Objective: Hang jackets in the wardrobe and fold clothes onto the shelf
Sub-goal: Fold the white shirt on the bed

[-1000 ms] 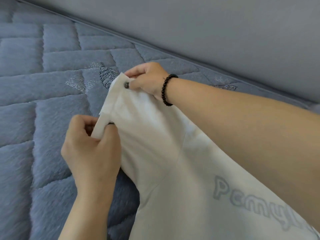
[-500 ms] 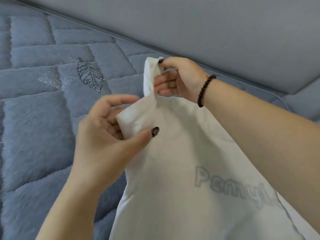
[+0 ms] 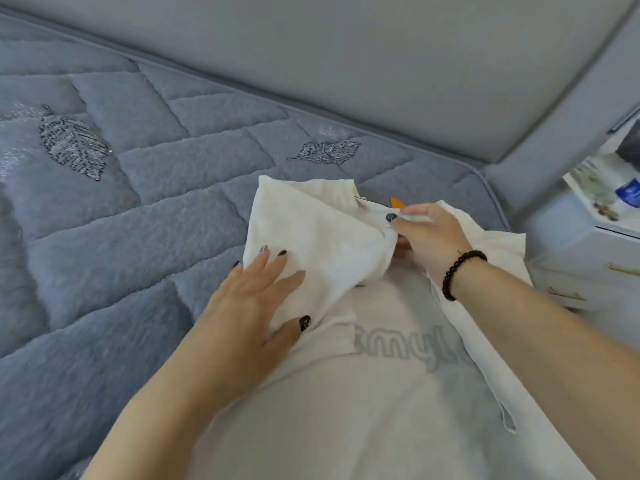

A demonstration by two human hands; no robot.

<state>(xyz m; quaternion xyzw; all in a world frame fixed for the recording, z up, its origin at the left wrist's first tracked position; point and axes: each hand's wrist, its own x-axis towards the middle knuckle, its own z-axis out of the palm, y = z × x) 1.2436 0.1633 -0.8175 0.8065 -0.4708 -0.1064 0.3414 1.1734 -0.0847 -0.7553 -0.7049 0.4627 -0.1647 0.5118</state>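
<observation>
A white T-shirt (image 3: 374,393) with grey lettering lies on the blue quilted mattress (image 3: 138,220). Its left sleeve (image 3: 311,223) is folded in over the chest. My left hand (image 3: 263,299) presses flat on that folded sleeve with straight fingers. My right hand (image 3: 429,237), with a black bead bracelet on its wrist, pinches the fabric near the collar, where an orange tag (image 3: 396,203) shows. The lower part of the shirt runs out of the frame below.
A grey padded headboard (image 3: 346,57) runs along the far side of the mattress. A white bedside cabinet (image 3: 581,258) with small items on top stands at the right, close to the shirt's right sleeve.
The shirt was held up in the air by its sleeve; now it lies on the mattress with the sleeve folded in. My left hand let go and went flat. My right hand moved to the collar.
</observation>
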